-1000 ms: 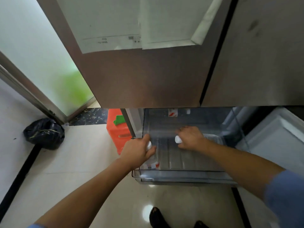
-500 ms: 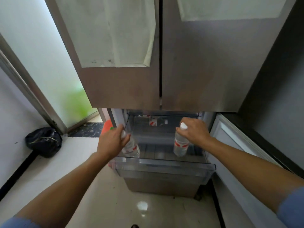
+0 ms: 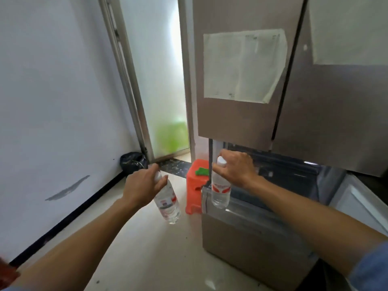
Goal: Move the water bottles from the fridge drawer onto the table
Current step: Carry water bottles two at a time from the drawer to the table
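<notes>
My left hand (image 3: 142, 185) grips the neck of a clear water bottle (image 3: 169, 203) with a red-and-white label; the bottle hangs tilted over the floor, left of the fridge. My right hand (image 3: 236, 170) holds a second water bottle (image 3: 220, 192) by its white-capped top, upright, just above the left front corner of the open fridge drawer (image 3: 252, 225). Both bottles are outside the drawer. The drawer's inside is mostly hidden behind my right arm. No table is in view.
An orange plastic stool (image 3: 196, 185) with a green item on it stands left of the drawer. A black bag (image 3: 132, 161) lies by the frosted glass door (image 3: 155, 80). A white wall runs along the left. Papers are taped to the fridge door (image 3: 243, 66).
Both hands lifted their bottles up and out of the drawer and carried them leftward. My view turned left, showing the wall and glass door.
</notes>
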Motion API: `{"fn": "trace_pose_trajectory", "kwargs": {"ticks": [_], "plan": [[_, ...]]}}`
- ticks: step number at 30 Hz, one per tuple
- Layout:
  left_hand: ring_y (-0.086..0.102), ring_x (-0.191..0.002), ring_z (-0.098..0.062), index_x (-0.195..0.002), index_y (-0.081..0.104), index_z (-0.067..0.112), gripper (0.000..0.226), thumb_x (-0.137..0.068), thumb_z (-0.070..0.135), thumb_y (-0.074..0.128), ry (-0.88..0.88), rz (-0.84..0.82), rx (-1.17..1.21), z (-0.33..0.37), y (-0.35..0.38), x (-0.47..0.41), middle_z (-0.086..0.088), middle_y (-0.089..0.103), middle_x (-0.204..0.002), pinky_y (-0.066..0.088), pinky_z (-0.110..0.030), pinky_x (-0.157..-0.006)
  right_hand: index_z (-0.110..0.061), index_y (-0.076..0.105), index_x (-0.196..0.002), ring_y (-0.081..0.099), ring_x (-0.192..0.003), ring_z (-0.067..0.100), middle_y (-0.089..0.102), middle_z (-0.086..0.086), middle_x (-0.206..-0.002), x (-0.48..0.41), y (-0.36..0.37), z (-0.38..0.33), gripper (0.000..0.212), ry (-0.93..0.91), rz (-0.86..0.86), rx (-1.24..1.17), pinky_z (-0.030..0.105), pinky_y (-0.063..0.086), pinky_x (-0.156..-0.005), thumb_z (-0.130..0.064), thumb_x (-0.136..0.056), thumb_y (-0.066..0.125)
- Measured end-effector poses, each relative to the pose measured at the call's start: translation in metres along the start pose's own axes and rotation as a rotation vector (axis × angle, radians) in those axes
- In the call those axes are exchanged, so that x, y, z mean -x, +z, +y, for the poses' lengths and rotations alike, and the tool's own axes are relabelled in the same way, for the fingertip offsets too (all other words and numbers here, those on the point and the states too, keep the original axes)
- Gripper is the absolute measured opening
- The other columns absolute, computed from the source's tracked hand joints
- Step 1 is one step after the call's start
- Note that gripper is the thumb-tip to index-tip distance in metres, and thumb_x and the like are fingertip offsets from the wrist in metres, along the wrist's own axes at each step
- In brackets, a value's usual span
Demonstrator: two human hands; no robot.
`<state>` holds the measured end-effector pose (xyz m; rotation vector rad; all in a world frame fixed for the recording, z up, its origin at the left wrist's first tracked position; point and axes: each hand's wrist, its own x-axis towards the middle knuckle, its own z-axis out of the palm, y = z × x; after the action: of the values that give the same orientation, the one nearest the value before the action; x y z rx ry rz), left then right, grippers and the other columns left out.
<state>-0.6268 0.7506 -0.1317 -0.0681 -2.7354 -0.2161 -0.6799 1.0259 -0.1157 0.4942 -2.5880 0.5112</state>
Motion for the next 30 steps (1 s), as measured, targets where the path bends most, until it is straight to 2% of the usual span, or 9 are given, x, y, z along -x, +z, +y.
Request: {"fn": "trace_pose_trajectory", "kwargs": {"ticks": [3,6,11,13,15,18,23,28,30], "plan": [[0.058,-0.065,-0.021,-0.095,0.053,0.019,0.036,-0.09,0.054,0.048,-0.111,-0.039,-0.014,-0.066,-0.023,0.057,-0.002,0.066,-0.079,0.053,-0.035,-0.061,-0.02,0.061,-0.088,0.06,-0.066,0.021,0.067,0.003,-0.078,-0.004,0.038,-0.069,0.034,-0.089,-0.087,-0.029,0.036,0.054,-0.061,-0.053,-0.082,0.056],[0.057,-0.065,-0.016,-0.098,0.053,0.019,0.036,-0.091,0.054,0.048,-0.209,-0.067,-0.057,-0.138,-0.052,0.12,0.001,0.064,-0.081,0.05,-0.03,-0.061,-0.014,0.061,-0.087,0.059,-0.069,0.026,0.067,0.007,-0.08,0.0,0.076,-0.153,0.031,-0.186,-0.152,-0.06,0.035,0.049,-0.062,-0.045,-0.083,0.058],[0.052,-0.063,-0.013,-0.1,0.05,0.02,0.034,-0.093,0.053,0.044,-0.348,-0.139,-0.216,-0.262,-0.105,0.221,0.004,0.058,-0.074,0.039,-0.026,-0.056,-0.017,0.062,-0.091,0.06,-0.073,0.025,0.07,0.006,-0.088,0.015,0.146,-0.308,0.031,-0.293,-0.246,-0.154,0.031,0.043,-0.062,-0.047,-0.083,0.059],[0.055,-0.063,-0.013,-0.098,0.052,0.022,0.034,-0.092,0.055,0.044,-0.435,-0.149,-0.276,-0.305,-0.127,0.261,0.004,0.061,-0.076,0.045,-0.028,-0.058,-0.018,0.061,-0.094,0.055,-0.07,0.019,0.067,0.003,-0.089,0.023,0.166,-0.37,0.031,-0.345,-0.298,-0.207,0.027,0.039,-0.062,-0.048,-0.085,0.059],[0.056,-0.06,-0.011,-0.093,0.052,0.024,0.032,-0.091,0.055,0.045,-0.509,-0.164,-0.306,-0.342,-0.149,0.301,0.006,0.06,-0.073,0.046,-0.025,-0.056,-0.02,0.059,-0.096,0.054,-0.069,0.014,0.065,-0.001,-0.09,0.032,0.185,-0.426,0.032,-0.407,-0.343,-0.253,0.024,0.04,-0.062,-0.051,-0.086,0.058],[0.052,-0.056,-0.007,-0.086,0.047,0.026,0.026,-0.092,0.051,0.048,-0.632,-0.146,-0.311,-0.386,-0.18,0.356,0.01,0.055,-0.069,0.035,-0.02,-0.05,-0.021,0.057,-0.098,0.057,-0.071,0.013,0.066,-0.002,-0.091,0.042,0.211,-0.508,0.034,-0.51,-0.406,-0.292,0.022,0.045,-0.064,-0.053,-0.087,0.057],[0.054,-0.06,-0.016,-0.085,0.042,0.023,0.03,-0.091,0.052,0.045,-0.882,-0.14,-0.335,-0.442,-0.21,0.439,0.005,0.056,-0.07,0.035,-0.029,-0.051,-0.023,0.057,-0.103,0.058,-0.072,0.011,0.066,-0.007,-0.093,0.053,0.245,-0.635,0.042,-0.72,-0.465,-0.305,0.022,0.047,-0.064,-0.061,-0.086,0.052],[0.057,-0.066,-0.018,-0.086,0.044,0.021,0.032,-0.09,0.053,0.046,-1.099,-0.167,-0.313,-0.508,-0.22,0.504,0.002,0.056,-0.071,0.045,-0.036,-0.059,-0.027,0.048,-0.086,0.056,-0.064,0.008,0.058,-0.011,-0.076,0.062,0.293,-0.748,0.034,-0.894,-0.53,-0.355,0.02,0.04,-0.059,-0.061,-0.088,0.048],[0.058,-0.068,-0.016,-0.087,0.045,0.021,0.031,-0.091,0.052,0.046,-1.164,-0.163,-0.311,-0.54,-0.226,0.519,0.002,0.058,-0.073,0.047,-0.034,-0.063,-0.026,0.045,-0.081,0.054,-0.062,0.008,0.054,-0.01,-0.071,0.062,0.312,-0.794,0.033,-0.964,-0.533,-0.372,0.018,0.04,-0.055,-0.058,-0.089,0.048]]}}
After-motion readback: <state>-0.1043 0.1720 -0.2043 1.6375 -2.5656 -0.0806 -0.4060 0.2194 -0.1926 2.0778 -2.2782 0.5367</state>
